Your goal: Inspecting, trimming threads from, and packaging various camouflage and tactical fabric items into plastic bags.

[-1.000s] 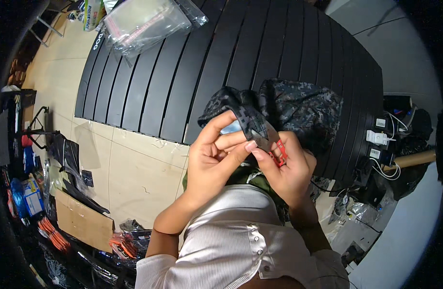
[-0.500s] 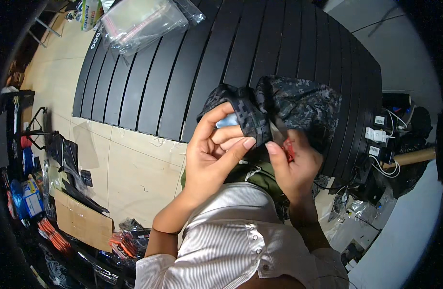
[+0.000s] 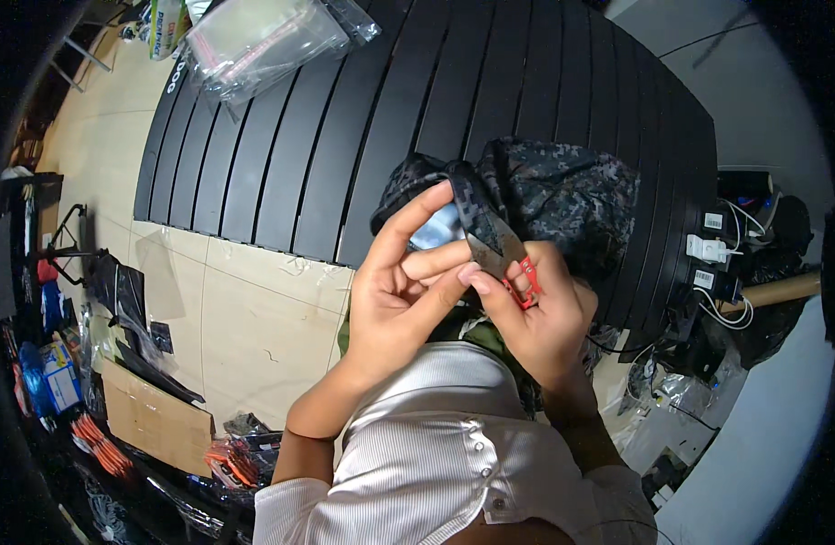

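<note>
Table (image 3: 299,163): soft sheen toward 10 o'clock, darker toward 2.
Plastic bags (image 3: 263,41): whitish glare, 11 o'clock.
Floor (image 3: 263,309): brightly lit, 9 o'clock.
Shirt (image 3: 417,400): bright, 6 o'clock; its right sleeve (image 3: 617,504) shaded.
Cloth (image 3: 572,195): dim, shadowed folds, 2 o'clock.
Scissors (image 3: 499,257): fairly crisp, blades catching light.
Shelf clutter (image 3: 59,372): murky, 8 o'clock.
Rim: black, nearby edges bowed.

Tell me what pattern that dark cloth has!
The cloth has a blocky camouflage pattern in blackish and lighter greys, showing best in the head view.
</note>
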The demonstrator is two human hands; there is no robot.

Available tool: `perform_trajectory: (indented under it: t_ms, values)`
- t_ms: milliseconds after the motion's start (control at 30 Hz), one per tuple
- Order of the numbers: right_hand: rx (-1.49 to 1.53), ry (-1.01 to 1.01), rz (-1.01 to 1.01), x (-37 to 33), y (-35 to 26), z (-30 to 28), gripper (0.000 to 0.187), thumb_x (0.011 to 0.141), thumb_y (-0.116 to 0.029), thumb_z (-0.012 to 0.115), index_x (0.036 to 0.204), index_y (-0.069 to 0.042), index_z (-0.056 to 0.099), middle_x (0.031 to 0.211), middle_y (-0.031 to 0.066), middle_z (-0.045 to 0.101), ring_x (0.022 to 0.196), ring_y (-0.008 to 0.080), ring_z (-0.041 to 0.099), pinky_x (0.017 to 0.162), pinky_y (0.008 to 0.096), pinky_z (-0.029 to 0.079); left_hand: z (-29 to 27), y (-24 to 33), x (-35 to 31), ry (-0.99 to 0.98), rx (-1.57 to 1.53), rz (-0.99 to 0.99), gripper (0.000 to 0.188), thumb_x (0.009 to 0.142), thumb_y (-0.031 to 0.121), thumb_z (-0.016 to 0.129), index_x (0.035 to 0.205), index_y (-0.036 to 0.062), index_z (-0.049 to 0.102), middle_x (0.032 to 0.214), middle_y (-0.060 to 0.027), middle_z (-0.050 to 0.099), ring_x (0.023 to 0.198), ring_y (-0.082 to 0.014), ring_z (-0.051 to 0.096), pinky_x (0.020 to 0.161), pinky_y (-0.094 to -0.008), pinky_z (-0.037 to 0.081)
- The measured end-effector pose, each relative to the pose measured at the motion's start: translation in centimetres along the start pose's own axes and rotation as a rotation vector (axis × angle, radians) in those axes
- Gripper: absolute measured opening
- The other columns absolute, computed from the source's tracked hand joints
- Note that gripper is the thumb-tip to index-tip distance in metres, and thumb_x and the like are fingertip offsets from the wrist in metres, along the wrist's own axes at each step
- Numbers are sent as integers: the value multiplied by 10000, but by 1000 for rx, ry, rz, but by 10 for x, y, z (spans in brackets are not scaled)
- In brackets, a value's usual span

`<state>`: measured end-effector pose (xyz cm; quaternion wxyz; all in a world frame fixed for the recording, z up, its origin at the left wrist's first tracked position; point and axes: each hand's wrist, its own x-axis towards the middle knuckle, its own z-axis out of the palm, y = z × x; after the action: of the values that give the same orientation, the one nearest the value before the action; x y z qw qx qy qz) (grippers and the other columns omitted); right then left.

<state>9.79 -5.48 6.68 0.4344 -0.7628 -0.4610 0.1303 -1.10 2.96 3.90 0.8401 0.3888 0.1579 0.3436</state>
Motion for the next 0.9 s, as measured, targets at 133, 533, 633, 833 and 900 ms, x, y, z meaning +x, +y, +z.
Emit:
perform_trajectory:
  t_ms: [133,533,633,833,900]
  values:
    - [7,8,-11,1,0,1,255,730,-134,739,793,-4,529,576,-3,480,516,32,423,472,192,379,-2,-1,-2,-20,57,1,608,837,-84,522,1363,13,233,1046,-152,624,974,-111,574,837,-212,442]
    - [27,89,87,2,15,-5,209,788,-176,663,849,-2,563,573,-18,444,490,59,389,444,207,332,-4,2,3,64,-52,-119,614,832,-86,524,1365,25,239,1086,-175,599,989,-128,575,846,-205,440]
    - [118,184,188,3,23,-12,233,851,-252,591,841,-26,534,578,-31,438,465,34,372,418,190,289,-6,6,2,78,-103,-126,647,823,-96,528,1376,43,223,1079,-169,600,975,-133,582,826,-213,459]
    - [182,278,197,7,65,-42,295,912,-322,477,752,-76,452,572,-11,439,424,17,345,380,183,257,-10,7,2,164,-25,-6,726,795,-115,555,1393,82,193,1017,-118,610,921,-111,590,769,-214,498]
    - [138,254,142,-1,62,-39,288,908,-314,485,761,-69,453,584,-8,450,433,18,350,386,183,263,-8,9,2,164,-8,-33,710,802,-108,552,1393,83,206,1009,-96,609,919,-89,580,762,-195,487]
